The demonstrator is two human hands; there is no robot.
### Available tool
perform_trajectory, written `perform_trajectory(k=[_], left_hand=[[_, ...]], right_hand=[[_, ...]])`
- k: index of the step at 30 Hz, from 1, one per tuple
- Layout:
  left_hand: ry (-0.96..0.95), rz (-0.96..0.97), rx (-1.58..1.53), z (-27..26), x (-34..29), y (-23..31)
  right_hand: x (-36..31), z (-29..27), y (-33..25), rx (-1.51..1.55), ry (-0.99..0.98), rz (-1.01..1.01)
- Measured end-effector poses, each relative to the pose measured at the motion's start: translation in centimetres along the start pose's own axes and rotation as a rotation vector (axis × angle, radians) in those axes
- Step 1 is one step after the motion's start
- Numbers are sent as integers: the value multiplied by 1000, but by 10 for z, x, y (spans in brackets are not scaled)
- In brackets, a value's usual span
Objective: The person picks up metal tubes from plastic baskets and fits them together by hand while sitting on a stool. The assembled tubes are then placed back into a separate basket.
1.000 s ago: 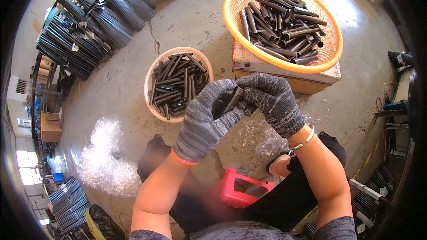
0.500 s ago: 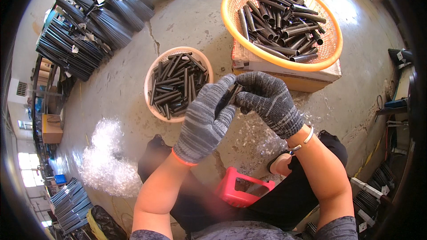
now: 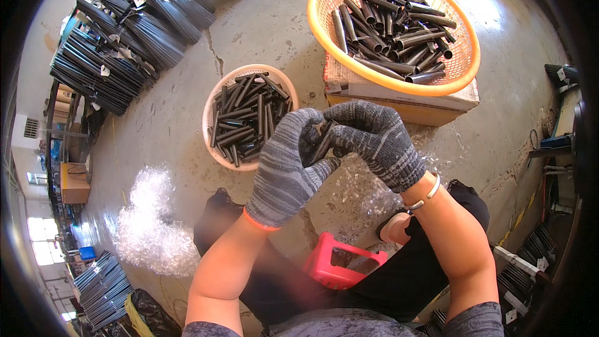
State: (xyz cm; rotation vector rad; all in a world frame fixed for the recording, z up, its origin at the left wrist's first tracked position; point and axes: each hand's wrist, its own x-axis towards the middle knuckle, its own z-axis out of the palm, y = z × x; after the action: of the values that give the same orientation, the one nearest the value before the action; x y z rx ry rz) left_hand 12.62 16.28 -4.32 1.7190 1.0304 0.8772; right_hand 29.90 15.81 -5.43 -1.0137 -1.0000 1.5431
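Both hands wear grey knitted gloves and meet in the middle of the view. My left hand (image 3: 288, 171) and my right hand (image 3: 374, 140) together pinch a short black tube (image 3: 322, 142), which stands tilted between the fingertips. Just beyond my left hand sits a small pale round basket (image 3: 212, 150) with several black tubes in it. Farther back right, a large orange basket (image 3: 465, 65) holds several longer dark tubes and rests on a cardboard box (image 3: 399, 97).
Bundles of long black rods (image 3: 118, 43) lie at the back left on the concrete floor. Crumpled clear plastic wrap (image 3: 150, 224) lies at the left. A red plastic stool (image 3: 343, 265) shows between my legs. More rods (image 3: 103, 287) lie at lower left.
My hands have stayed together at the same spot; the fingers have shifted slightly on the black tube, turning it a little.
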Motion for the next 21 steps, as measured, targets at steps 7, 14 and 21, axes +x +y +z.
perform_trajectory(k=[7,14,21], left_hand=[[-13,-38,-26,-4,0,11],[-49,-274,-282,-12,0,9],[-86,-404,-484,-12,1,17]], right_hand=[[1,-6,9,18,4,-48],[-1,-6,4,65,-7,-67],[3,-10,6,-35,23,-85]])
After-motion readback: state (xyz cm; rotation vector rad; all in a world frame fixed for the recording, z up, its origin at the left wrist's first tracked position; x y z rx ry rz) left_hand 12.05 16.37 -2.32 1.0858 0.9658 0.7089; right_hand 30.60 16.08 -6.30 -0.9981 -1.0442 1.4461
